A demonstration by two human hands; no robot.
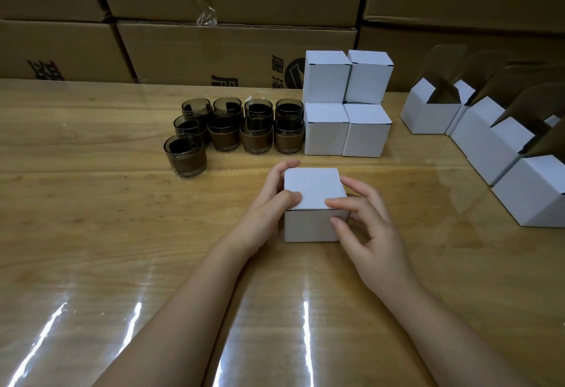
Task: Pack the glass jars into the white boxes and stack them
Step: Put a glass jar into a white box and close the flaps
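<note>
Warehouse packing station, stacked brown shipping cartons (235,50) behind a glossy wooden worktable (91,203)

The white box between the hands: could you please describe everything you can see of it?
The white box is a small cardboard cube, closed, standing upright on the wooden table in front of the stacked boxes. The left hand grips its left side, thumb on the lid; the right hand pinches its front right corner.

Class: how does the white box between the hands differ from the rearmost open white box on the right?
The held box has its lid folded flat; the open box has its flap standing up, showing a brown inside. The left hand and right hand grip the held box; the open box stands untouched. Both are white outside, on the table.
</note>
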